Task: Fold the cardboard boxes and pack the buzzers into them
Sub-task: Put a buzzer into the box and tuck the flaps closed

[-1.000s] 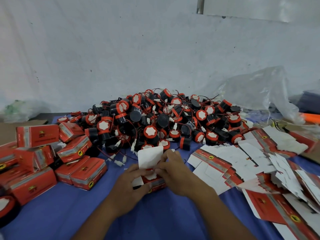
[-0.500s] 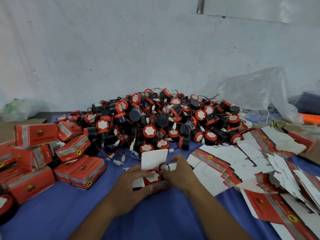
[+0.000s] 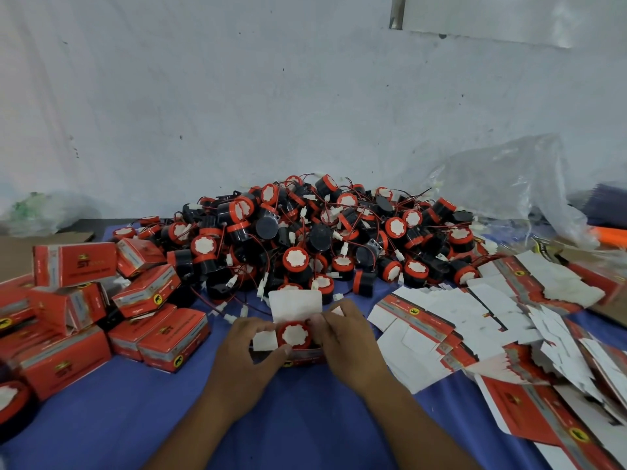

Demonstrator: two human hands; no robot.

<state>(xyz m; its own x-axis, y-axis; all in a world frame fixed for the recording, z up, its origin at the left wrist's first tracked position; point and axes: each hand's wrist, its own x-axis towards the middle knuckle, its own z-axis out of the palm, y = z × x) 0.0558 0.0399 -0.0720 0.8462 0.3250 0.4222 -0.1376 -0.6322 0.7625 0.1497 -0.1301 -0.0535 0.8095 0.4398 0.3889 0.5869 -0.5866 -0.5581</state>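
A small red cardboard box (image 3: 303, 355) stands on the blue table in front of me, its white lid flap (image 3: 295, 305) raised at the back. Inside it sits a buzzer (image 3: 293, 334) with a red rim and white top. My left hand (image 3: 252, 352) grips the box's left side, thumb at the front edge near a white side flap. My right hand (image 3: 347, 337) holds the right side, fingers at the buzzer's edge. A large heap of black and red buzzers (image 3: 322, 239) with thin red wires lies behind.
Several closed red boxes (image 3: 101, 310) are piled on the left. Flat unfolded box blanks (image 3: 481, 320) spread across the right. A crumpled clear plastic bag (image 3: 505, 191) lies at the back right against the white wall. The blue table cover (image 3: 305, 418) reaches toward me.
The buzzer has gone down into the box and now sits level inside it. Both hands shifted slightly outward to the box's sides; the lid flap stays raised.
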